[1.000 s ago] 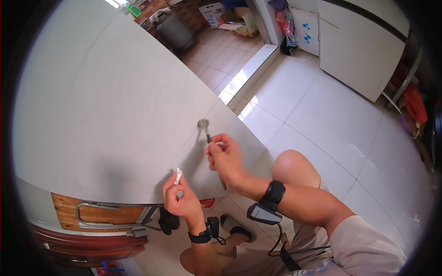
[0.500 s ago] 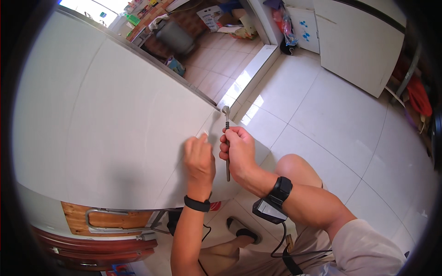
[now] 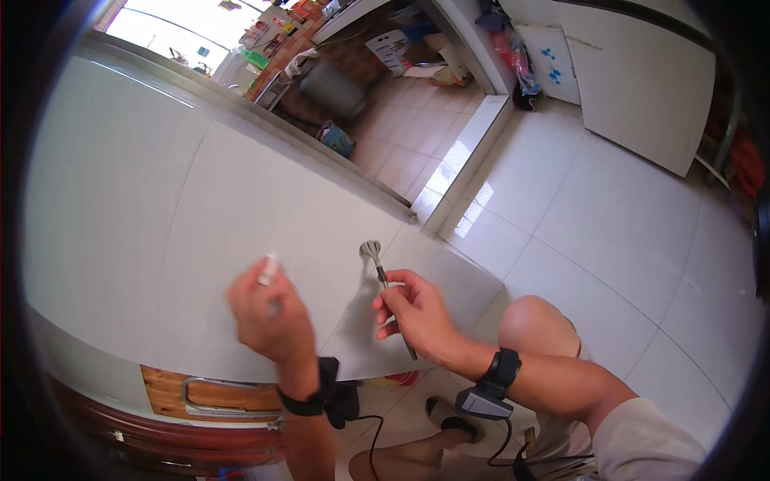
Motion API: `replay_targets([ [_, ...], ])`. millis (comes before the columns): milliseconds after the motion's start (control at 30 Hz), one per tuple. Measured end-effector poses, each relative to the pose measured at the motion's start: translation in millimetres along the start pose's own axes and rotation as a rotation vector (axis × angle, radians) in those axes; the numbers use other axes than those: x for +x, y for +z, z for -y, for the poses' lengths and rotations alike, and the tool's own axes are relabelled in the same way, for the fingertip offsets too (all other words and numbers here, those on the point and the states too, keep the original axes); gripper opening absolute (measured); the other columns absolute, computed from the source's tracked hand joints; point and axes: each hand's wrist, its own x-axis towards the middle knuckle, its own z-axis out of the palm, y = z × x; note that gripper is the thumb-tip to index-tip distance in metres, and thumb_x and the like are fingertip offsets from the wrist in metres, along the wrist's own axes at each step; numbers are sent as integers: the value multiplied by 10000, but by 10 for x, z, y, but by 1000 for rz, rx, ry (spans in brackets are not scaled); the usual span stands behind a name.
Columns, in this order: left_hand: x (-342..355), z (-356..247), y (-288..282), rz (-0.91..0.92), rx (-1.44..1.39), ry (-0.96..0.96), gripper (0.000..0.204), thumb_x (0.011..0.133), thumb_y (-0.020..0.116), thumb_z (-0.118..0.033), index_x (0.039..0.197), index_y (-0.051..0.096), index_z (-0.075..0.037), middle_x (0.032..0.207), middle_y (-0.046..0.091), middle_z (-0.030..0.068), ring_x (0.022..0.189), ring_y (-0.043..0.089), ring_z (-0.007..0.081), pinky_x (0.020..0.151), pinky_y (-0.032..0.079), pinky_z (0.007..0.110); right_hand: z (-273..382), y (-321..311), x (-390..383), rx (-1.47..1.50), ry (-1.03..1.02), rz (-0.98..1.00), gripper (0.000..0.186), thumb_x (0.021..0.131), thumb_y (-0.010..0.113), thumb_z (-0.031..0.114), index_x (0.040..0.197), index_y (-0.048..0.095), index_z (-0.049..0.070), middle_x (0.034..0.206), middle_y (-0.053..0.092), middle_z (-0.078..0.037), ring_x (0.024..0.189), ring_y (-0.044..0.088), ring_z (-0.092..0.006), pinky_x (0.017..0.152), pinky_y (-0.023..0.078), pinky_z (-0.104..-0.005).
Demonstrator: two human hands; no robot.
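My right hand [image 3: 413, 317] grips a slim metal rod [image 3: 382, 280] with a dark ribbed collar. The rod tilts up and left, and its rounded, pronged head [image 3: 370, 249] is at the white surface [image 3: 224, 208]; whether it touches is unclear. Farther left, my left hand [image 3: 273, 313] is raised over the same surface, blurred by motion. A small white piece [image 3: 269, 269] shows between its fingers, its kind too smeared to make out. Black straps ring both wrists.
Beyond a metal-framed doorway with a white sill [image 3: 461, 160] lies a room with a grey canister [image 3: 333, 86]. A white cabinet [image 3: 642, 80] stands at the far right on the tiled floor. Reddish wooden furniture [image 3: 168, 441] lies at lower left, below a wooden panel with a metal frame.
My left hand has moved left, away from the rod, and the small white piece now shows clearly. The rod has tilted leftward in my right hand. The whole view has shifted.
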Motion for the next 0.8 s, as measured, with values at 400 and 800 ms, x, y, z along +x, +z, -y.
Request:
replay_targets([
  [400,1117,86,397,-217,-121,13,227,774,751,118,717,592,-32,964,750,118,868,679,290,682,564,349,-192,-29,-17,27,38,-52,170,982,532,63,1143,532,8,822,615,-77,583,560,-126,470,518,-302],
  [800,-280,-348,456,573,-387,290,147,706,601,80,838,599,14,1021,658,193,953,603,388,837,514,463,63,-72,44,124,-99,-234,140,947,533,108,1066,554,37,761,579,-49,538,491,-115,441,434,-292],
])
